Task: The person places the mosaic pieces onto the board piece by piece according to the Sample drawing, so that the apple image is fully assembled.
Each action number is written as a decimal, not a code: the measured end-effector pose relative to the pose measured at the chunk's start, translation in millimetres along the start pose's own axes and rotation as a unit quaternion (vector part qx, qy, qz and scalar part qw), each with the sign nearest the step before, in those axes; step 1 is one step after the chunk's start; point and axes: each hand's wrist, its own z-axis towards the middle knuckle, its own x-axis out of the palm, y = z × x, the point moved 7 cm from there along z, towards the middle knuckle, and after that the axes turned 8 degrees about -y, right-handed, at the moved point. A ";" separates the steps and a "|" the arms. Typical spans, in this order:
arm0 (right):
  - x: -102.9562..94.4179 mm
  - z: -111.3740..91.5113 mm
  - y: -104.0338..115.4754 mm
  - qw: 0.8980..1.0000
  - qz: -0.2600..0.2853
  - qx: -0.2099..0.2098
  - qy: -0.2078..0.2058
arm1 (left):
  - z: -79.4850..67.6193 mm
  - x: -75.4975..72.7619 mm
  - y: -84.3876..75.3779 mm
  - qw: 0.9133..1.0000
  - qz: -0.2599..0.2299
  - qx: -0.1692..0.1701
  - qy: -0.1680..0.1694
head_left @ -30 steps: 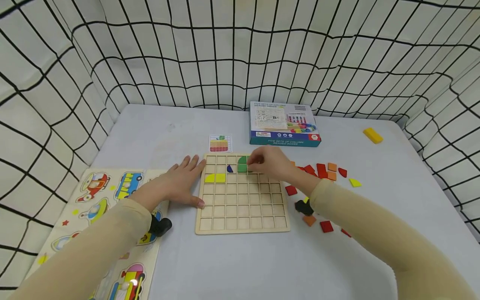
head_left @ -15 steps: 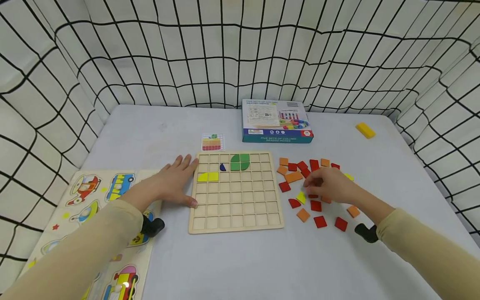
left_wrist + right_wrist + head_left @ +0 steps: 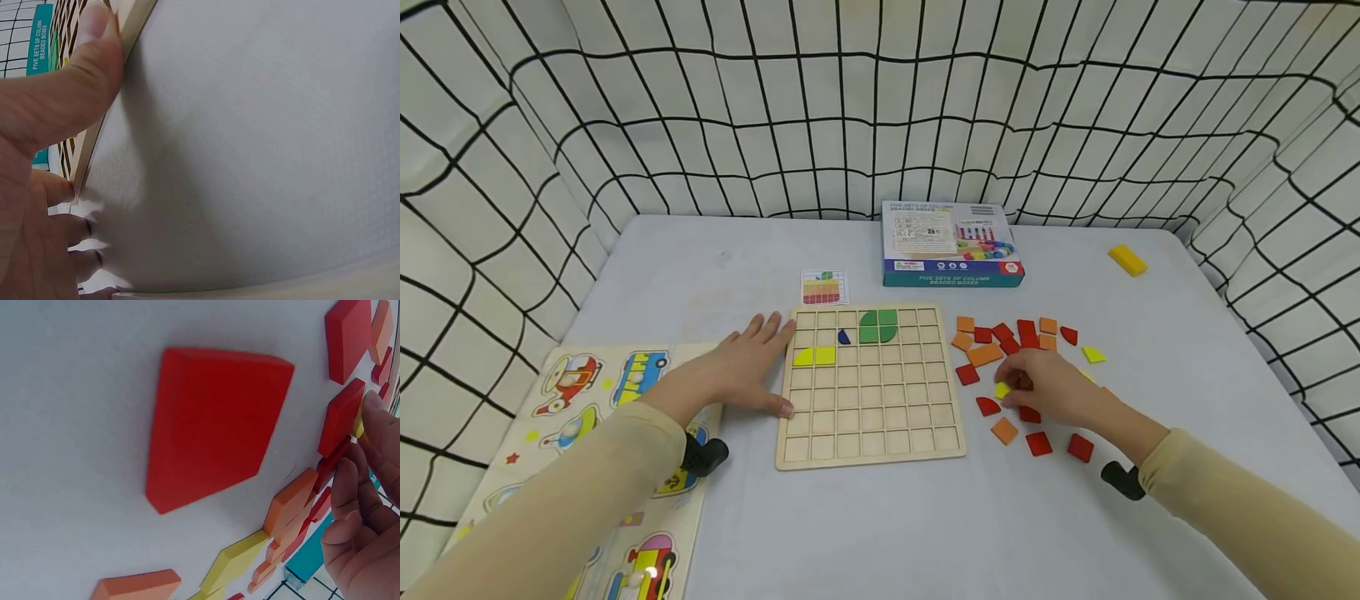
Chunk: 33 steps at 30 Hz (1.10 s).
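My left hand (image 3: 741, 367) rests with spread fingers at the left edge of a wooden grid board (image 3: 871, 465); in the left wrist view its thumb (image 3: 94, 56) lies against the board's rim. Green pieces (image 3: 878, 326), yellow pieces (image 3: 815, 357) and a small dark blue piece (image 3: 844, 337) sit in the board's cells. To the right, my right hand (image 3: 1048, 385) is low over scattered tiles, thumb and fingertips pinching a small yellow tile (image 3: 1002, 389). In the right wrist view that yellow tile (image 3: 359, 423) is mostly hidden by the thumb, beside red tiles (image 3: 342, 415).
Loose red tiles (image 3: 1039, 443) and orange tiles (image 3: 985, 354) lie right of the board. A small pattern card (image 3: 824, 287) and a boxed game (image 3: 952, 273) stand behind it. A vehicle picture puzzle (image 3: 688, 533) lies left; a yellow block (image 3: 1128, 260) sits far right. Black netting surrounds the table.
My right hand has left the green pieces on the board, moved right to the loose tiles, and closed its fingertips on a yellow one. The left hand stays at the board's edge.
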 end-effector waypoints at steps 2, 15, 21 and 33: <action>-1.0 -0.2 -0.1 1.000 0.001 0.002 0.000 | 0.1 0.1 0.2 1.000 -0.001 0.000 -0.001; -2.2 -0.7 4.1 0.999 0.029 -0.023 -0.015 | -1.7 -0.2 -0.2 1.000 -0.011 0.001 0.000; -8.0 16.7 19.5 0.995 0.091 -0.011 -0.032 | -2.2 -0.2 2.2 1.000 -0.008 -0.004 0.003; 33.4 93.4 110.0 0.979 0.201 0.043 0.008 | -2.9 -0.4 0.5 1.000 -0.011 -0.002 0.002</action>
